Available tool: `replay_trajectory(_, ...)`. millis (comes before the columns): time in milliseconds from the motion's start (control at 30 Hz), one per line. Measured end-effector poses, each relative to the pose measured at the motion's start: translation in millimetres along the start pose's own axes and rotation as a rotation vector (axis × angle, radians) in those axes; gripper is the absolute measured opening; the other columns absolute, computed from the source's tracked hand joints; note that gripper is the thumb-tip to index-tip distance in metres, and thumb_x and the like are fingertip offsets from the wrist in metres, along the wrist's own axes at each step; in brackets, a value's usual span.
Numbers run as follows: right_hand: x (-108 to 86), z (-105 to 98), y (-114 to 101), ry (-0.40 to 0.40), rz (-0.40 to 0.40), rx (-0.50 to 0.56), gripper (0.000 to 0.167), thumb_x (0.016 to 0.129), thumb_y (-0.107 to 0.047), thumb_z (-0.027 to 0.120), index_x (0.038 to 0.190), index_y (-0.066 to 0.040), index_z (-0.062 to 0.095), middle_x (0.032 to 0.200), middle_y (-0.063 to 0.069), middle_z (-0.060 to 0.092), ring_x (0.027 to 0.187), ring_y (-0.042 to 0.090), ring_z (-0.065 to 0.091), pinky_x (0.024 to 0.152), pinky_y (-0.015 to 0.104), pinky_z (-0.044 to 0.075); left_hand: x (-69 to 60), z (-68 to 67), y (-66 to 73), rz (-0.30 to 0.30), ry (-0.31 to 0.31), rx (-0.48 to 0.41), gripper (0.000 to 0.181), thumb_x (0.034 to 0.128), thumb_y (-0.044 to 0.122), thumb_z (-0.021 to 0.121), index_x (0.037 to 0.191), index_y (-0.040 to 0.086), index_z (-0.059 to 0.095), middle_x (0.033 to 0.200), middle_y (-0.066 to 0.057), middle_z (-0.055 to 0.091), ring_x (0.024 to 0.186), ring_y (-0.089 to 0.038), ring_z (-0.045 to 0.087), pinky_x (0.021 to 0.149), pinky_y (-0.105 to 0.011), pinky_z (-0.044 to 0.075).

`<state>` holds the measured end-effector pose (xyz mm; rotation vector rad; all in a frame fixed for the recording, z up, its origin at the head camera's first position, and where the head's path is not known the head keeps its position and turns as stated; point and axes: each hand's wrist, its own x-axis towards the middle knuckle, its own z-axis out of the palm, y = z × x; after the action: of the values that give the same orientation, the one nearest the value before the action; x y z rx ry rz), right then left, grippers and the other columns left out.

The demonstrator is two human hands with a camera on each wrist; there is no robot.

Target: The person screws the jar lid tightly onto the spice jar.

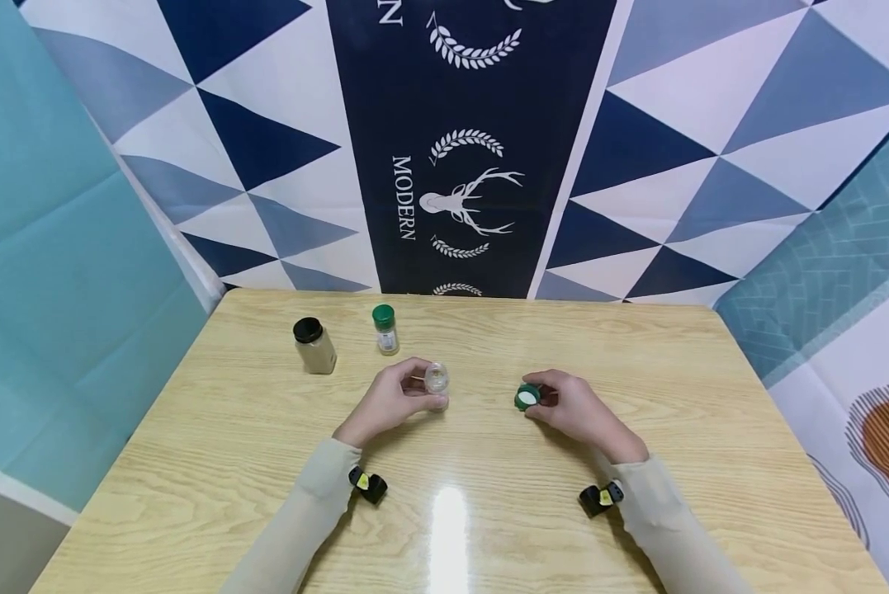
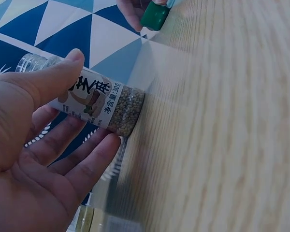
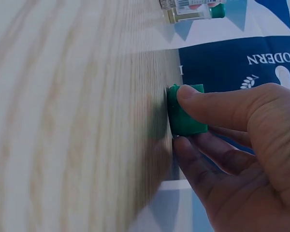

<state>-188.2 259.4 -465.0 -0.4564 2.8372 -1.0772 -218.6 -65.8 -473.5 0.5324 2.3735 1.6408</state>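
My left hand (image 1: pixel 394 398) holds a clear spice jar (image 2: pixel 99 99) with its mouth uncovered. Pale seeds fill its lower end, and the printed label gives a net weight of 30 grams. In the left wrist view the thumb lies along one side and fingers support the other. To the right, my right hand (image 1: pixel 574 404) pinches a green cap (image 3: pixel 187 115) between thumb and fingers, low at the tabletop. From the head camera the cap shows a white underside. Whether the cap touches the table, I cannot tell.
Behind the left hand stand a green-capped spice jar (image 1: pixel 386 332) and, farther left, a black-lidded jar (image 1: pixel 316 346) with beige contents. The wooden table (image 1: pixel 489 511) reaches back to a patterned cloth (image 1: pixel 481 107). Teal cloth (image 1: pixel 50 247) hangs at the left.
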Motion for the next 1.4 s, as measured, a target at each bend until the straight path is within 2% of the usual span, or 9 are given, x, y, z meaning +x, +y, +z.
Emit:
replay_trajectory(267,-0.2,0,-4,-0.022,-0.011,0.030,0.046,0.089,-0.004,0.080,0.131,0.006,0.064,0.120,0.021,0.069,0.101,0.027,0.069,0.086,0.042,0.061,0.6,-2.8,0.5,0.000,-0.038,0.003,0.041,0.0863,0.019,0.086,0.123,0.013,0.069,0.112,-0.006,0.072,0.100,-0.018,0.070,0.091,-0.035,0.059)
replay_trajectory(500,0.0,4,-6,-0.041,-0.004,0.062,0.047,0.088,0.000,0.079,0.131,0.005,0.064,0.115,0.017,0.070,0.098,0.023,0.068,0.084,0.037,0.061,0.3,-3.1,-0.3,0.009,-0.068,-0.010,0.042,0.0858,0.019,0.086,0.124,0.014,0.068,0.112,-0.007,0.071,0.101,-0.019,0.070,0.090,-0.033,0.060)
replay_trajectory(700,0.8,9,-6,-0.035,-0.026,0.065,0.045,0.086,-0.004,0.082,0.128,0.004,0.065,0.111,0.014,0.071,0.096,0.022,0.068,0.084,0.037,0.061,1.8,-0.3,-4.3,0.038,-0.114,0.032,0.047,0.0851,0.018,0.087,0.127,0.012,0.066,0.112,-0.007,0.070,0.101,-0.017,0.068,0.087,-0.026,0.060)
replay_trajectory(900,0.5,11,-11,-0.039,-0.024,0.052,0.037,0.087,-0.008,0.083,0.121,-0.001,0.070,0.110,0.010,0.072,0.093,0.017,0.067,0.083,0.034,0.061,1.2,1.8,-3.2,0.045,-0.103,0.074,0.045,0.0851,0.018,0.087,0.126,0.013,0.067,0.110,-0.004,0.071,0.098,-0.015,0.069,0.087,-0.026,0.060)
replay_trajectory(1133,-0.1,12,-13,-0.057,-0.022,0.042,0.033,0.087,-0.009,0.083,0.118,-0.004,0.071,0.109,0.007,0.071,0.093,0.015,0.066,0.083,0.033,0.060,1.3,2.5,-3.4,0.035,-0.102,0.049,0.046,0.0847,0.017,0.087,0.125,0.013,0.066,0.110,-0.004,0.070,0.099,-0.016,0.068,0.087,-0.024,0.060)
replay_trajectory(1400,-0.2,13,-17,-0.069,-0.018,0.040,0.032,0.087,-0.011,0.083,0.117,-0.005,0.072,0.107,0.005,0.071,0.092,0.014,0.066,0.082,0.030,0.059,-0.7,3.3,-0.2,0.037,-0.095,0.083,0.040,0.0845,0.021,0.087,0.120,0.017,0.069,0.107,-0.001,0.071,0.096,-0.014,0.069,0.088,-0.033,0.059)
